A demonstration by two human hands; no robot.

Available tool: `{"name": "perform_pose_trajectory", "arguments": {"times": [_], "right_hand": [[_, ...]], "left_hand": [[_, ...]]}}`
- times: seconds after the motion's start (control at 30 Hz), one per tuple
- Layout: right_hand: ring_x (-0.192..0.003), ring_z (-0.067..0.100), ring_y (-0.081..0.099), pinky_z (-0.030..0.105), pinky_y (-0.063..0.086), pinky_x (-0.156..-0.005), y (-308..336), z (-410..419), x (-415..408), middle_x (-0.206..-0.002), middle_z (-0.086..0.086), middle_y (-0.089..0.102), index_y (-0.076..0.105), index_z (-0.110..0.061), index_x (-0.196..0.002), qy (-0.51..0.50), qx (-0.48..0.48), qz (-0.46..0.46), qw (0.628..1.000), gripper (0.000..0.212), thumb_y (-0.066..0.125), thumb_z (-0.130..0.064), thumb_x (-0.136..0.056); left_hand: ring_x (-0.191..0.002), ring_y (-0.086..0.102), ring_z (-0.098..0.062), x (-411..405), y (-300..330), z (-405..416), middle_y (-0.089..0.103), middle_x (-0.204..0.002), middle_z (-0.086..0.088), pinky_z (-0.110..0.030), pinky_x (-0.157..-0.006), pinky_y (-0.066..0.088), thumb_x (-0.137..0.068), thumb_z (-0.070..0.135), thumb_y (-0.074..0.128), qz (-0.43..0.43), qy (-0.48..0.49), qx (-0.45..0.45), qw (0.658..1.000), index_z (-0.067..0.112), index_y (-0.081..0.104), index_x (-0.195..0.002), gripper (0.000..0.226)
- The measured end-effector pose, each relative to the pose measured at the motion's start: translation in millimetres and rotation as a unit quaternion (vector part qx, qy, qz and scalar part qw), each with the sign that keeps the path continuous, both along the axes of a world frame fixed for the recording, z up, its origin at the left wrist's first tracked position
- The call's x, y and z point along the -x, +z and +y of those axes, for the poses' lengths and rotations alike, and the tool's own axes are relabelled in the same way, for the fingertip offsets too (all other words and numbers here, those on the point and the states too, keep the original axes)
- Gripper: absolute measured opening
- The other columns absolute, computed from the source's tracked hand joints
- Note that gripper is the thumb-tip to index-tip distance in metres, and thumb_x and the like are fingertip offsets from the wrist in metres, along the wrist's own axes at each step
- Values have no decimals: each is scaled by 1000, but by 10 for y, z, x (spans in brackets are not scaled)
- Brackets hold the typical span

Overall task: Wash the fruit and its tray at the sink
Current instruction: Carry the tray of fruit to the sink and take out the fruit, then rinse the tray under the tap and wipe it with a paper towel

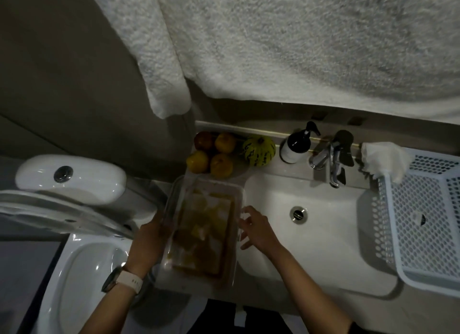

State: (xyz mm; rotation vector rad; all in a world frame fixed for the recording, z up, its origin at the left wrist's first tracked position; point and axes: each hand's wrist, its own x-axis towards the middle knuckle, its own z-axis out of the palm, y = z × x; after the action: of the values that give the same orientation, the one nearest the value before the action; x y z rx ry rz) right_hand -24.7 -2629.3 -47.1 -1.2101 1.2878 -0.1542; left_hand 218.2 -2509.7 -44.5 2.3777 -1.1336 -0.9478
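Clear plastic tray (189, 274) is sitting on the counter just left of the white sink (321, 234), with brown and yellow smears inside it. The left hand (146, 244) is reaching up along the tray's left side, farthest from the sink, and its fingers are curling around that edge and holding it. A pale watch (124, 282) is sitting on that wrist. The right hand (256, 230) is coming in from the sink side, right where the tray and the sink's left rim are meeting. Its fingers are spread and a little bent, touching the tray's right edge, but I cannot tell if they are really gripping it.

Four round fruits (211, 154) are lying behind the tray, left of the sink's back corner. A yellow striped squash (258, 150) is lying just behind the sink, beside them. A dark soap pump bottle (296, 144) and a shiny tap (331, 159) are standing behind the sink. A white plastic basket (423, 219) is sitting to the sink's right.
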Motion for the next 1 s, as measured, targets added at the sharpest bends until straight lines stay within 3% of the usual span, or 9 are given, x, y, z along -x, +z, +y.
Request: {"name": "perform_pose_trajectory", "arguments": {"times": [0.07, 0.13, 0.27, 0.47, 0.63, 0.8, 0.9, 1.0], "right_hand": [[-58, 21, 62, 43, 58, -51, 8, 24, -10, -77, 11, 60, 50, -12, -117, 13, 5, 2, 1000, 26, 57, -22, -94], [-56, 20, 63, 39, 57, -46, 19, 56, -12, -74, 9, 61, 48, -15, -117, 21, 12, 10, 1000, 27, 57, -19, -92], [-60, 37, 67, 40, 56, -44, 6, 109, 38, -87, 21, 62, 43, -12, -120, 3, 26, 21, 999, 31, 55, -9, -91], [-50, 29, 66, 29, 48, -38, 55, 119, 376, -83, 18, 67, 46, -15, -110, -23, 58, 43, 997, 24, 55, -10, -88], [-51, 34, 66, 33, 50, -40, 125, 95, 802, -82, 18, 69, 46, -15, -107, -74, 49, 51, 995, 23, 54, -7, -87], [-51, 37, 66, 32, 48, -40, 174, 146, 1283, -80, 17, 69, 45, -17, -115, -121, 50, 46, 990, 30, 55, -5, -89], [-51, 42, 64, 40, 54, -45, 144, 157, 1553, -82, 24, 67, 47, -12, -110, -161, 38, 48, 985, 24, 54, -2, -89], [-54, 39, 65, 41, 57, -50, 85, 147, 1776, -84, 23, 68, 46, -11, -111, -180, 32, 60, 981, 25, 53, 0, -90]], "left_hand": [[-68, 64, -14, 16, 13, 14, 69, -82, -3, -24, -59, 45, -95, 15, 58, 4, -7, 3, 1000, 13, 55, -120, 25], [-72, 66, -18, 33, 31, 27, 69, -86, -6, -31, -64, 52, -96, 11, 57, 12, -15, 9, 1000, 11, 55, -122, 26], [-78, 67, -24, 87, 52, 13, 68, -92, -11, -39, -67, 57, -95, 3, 54, 27, -29, 8, 999, 10, 53, -125, 31], [-78, 66, -13, 283, 25, -66, 67, -93, -2, -27, -58, 57, -93, 3, 57, 75, -43, 27, 996, 14, 50, -134, 43], [-72, 68, -11, 575, 1, -314, 69, -85, 3, -33, -56, 60, -92, 6, 58, 104, -66, 21, 992, 22, 53, -128, 40], [-73, 69, -14, 964, -5, -556, 69, -85, -5, -33, -55, 59, -93, 6, 57, 134, -113, 14, 984, 19, 53, -127, 36], [-76, 69, -16, 1208, -27, -705, 70, -89, -8, -37, -63, 60, -93, 5, 57, 135, -155, 9, 979, 17, 54, -126, 35], [-77, 69, -22, 1443, -95, -871, 69, -93, -13, -36, -61, 58, -94, 2, 54, 166, -150, -12, 975, 12, 53, -130, 37]]}}
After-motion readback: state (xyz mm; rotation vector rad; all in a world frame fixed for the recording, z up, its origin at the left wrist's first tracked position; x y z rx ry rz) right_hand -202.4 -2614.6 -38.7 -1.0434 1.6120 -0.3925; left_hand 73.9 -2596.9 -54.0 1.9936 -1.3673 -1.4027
